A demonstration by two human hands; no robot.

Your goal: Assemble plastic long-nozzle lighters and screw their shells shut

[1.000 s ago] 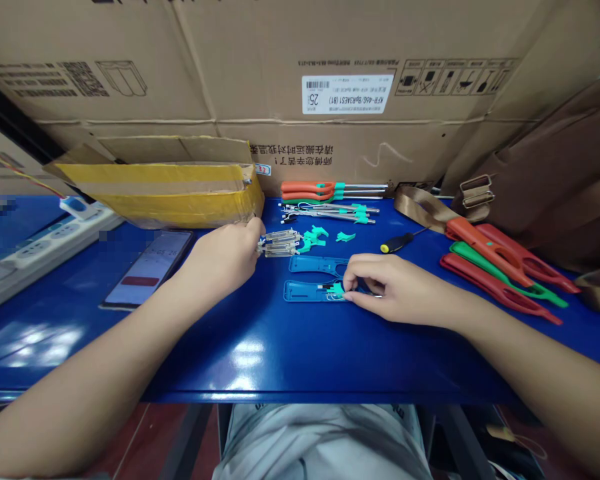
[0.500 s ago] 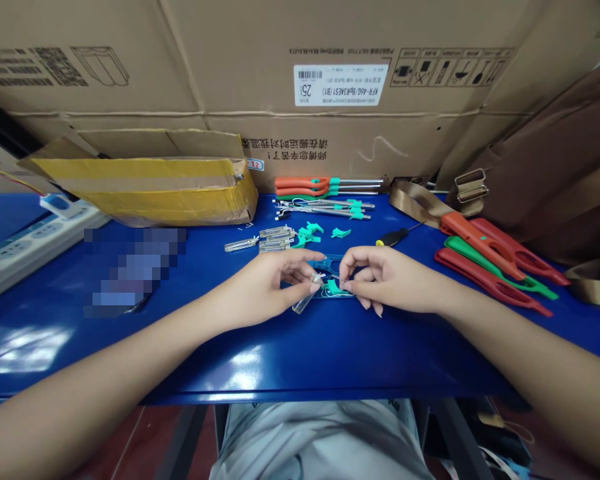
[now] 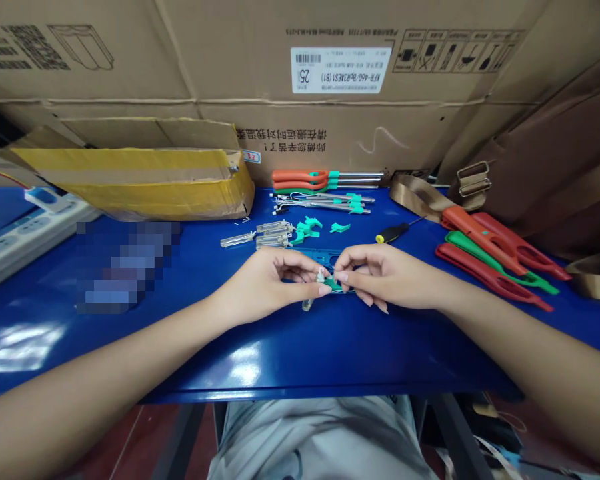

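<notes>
My left hand (image 3: pixel 273 283) pinches a small clear plastic piece (image 3: pixel 310 301) over the middle of the blue table (image 3: pixel 300 347). My right hand (image 3: pixel 380 275) pinches a small teal trigger part (image 3: pixel 334 285) and touches it to the clear piece. Both hands meet above a blue plastic handle shell (image 3: pixel 325 257) that lies flat on the table and is partly hidden by my fingers.
Behind my hands lie several clear pieces (image 3: pixel 260 236), loose teal parts (image 3: pixel 307 230), a black-handled screwdriver (image 3: pixel 393 233) and assembled metal-rod tools (image 3: pixel 325 190). Red and green handles (image 3: pixel 495 263) lie right. A taped yellow box (image 3: pixel 135 183), a power strip (image 3: pixel 25 223) and cardboard cartons (image 3: pixel 300 87) stand behind.
My left hand took a clear piece from the pile at the back and carried it to the middle. It now meets my right hand, which has lifted the teal part slightly.
</notes>
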